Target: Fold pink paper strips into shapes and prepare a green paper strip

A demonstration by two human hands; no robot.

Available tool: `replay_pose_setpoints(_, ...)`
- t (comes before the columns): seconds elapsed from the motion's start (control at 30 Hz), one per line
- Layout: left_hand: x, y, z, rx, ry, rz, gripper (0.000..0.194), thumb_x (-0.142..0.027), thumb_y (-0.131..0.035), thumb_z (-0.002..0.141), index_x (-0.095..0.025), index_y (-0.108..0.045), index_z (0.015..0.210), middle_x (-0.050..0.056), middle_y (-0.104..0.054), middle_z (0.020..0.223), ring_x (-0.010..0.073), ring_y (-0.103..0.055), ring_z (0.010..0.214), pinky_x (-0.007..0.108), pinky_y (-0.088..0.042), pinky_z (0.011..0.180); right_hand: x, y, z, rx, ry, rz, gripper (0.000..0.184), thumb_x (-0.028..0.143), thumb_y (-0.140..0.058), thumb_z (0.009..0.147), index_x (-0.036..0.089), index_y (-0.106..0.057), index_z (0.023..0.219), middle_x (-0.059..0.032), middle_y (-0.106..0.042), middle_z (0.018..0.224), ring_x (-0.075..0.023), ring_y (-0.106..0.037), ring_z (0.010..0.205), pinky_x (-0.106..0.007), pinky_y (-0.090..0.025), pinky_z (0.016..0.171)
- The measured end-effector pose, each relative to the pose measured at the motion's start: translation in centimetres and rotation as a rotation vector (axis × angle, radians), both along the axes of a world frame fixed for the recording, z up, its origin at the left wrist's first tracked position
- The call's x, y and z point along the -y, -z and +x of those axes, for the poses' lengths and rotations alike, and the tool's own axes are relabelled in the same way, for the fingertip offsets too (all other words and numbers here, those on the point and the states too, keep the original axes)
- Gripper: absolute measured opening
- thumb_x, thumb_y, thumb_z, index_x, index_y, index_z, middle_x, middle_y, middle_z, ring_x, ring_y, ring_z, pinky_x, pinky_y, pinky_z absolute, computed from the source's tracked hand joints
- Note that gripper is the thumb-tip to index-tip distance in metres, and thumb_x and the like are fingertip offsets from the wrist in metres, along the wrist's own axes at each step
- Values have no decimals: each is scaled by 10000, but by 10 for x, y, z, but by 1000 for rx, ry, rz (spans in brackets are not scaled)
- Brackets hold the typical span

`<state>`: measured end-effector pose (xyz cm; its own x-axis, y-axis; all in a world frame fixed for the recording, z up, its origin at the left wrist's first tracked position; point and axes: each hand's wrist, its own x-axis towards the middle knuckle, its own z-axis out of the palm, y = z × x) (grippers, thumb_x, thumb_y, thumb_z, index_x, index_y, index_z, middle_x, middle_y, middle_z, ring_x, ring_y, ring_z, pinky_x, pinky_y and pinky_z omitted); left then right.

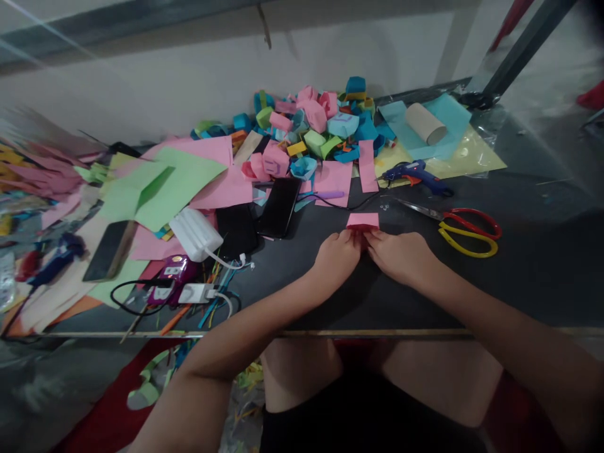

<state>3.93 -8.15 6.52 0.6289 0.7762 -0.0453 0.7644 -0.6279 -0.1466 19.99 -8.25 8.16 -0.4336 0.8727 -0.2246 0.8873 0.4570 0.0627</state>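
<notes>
Pale wall (189, 82) behind dark tabletop (533, 277); dark slanted post (528, 56) at right, greyish floor (561, 82) beyond; dim light.

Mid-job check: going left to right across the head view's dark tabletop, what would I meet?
Dark-blue plastic glue gun at far left, dark rectangular phone-like slab, white plastic block with a white cable, glossy black phone, left hand, small folded pink paper, right hand, red and yellow scissor handles.

The dark tabletop (542, 264) carries 1 pair of scissors (436, 214), thin paper strips (206, 318) and a blue glue gun (427, 178).
</notes>
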Motion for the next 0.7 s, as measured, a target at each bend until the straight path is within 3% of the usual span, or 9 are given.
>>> replay_pose_setpoints(0.17, -3, -10, -5, 2, -137, -172, 342, -208, -465, 1062, -153, -644, 1348, 164, -731, 1253, 242, -772, 869, 316, -543, 649, -2, -8, 6, 8, -22, -62, 440, 286, -399, 1040, 202, -609, 1417, -110, -669, 1427, -316, -761, 998, -413, -560, 727)
replay_pose_setpoints(0.27, -9, -13, -11, 44, -159, -202, 355, -412, -528, 1052, -213, -672, 1308, 139, -769, 1138, 279, -777, 925, 330, -558, 706, -5, -10, 9, 3, -26, -71, 430, 251, -388, 1029, 211, -620, 1388, -99, -688, 1402, -319, -757, 1012, -409, -552, 724)
replay_pose_setpoints(0.37, -12, -15, -13, 61, -180, -241, 411, -505, -605, 999, -238, -674, 1305, 128, -771, 1163, 301, -767, 1008, 346, -572, 764, -4, -10, 8, -6, -22, -80, 434, 241, -411, 1009, 186, -599, 1396, -126, -710, 1358, -323, -756, 1009, -401, -541, 724)
replay_pose_setpoints(0.53, -15, -11, -10, 42, -226, -216, 346, -451, -518, 1047, -208, -747, 1136, 129, -789, 1072, 304, -773, 968, 355, -570, 737, -1, -8, 3, -22, -1, -66, 572, 230, -452, 968, 140, -430, 1532, -162, -774, 1168, -318, -765, 850, -388, -503, 669)
replay_pose_setpoints(0.7, -17, 4, -10, 95, -8, -72, 353, -317, -471, 1039, -98, -730, 1139, 184, -778, 984, 270, -769, 778, 326, -530, 619, -7, -2, 5, -28, -8, 3, 548, 226, -456, 972, 205, -469, 1519, -134, -796, 1097, -294, -759, 836, -349, -441, 635)
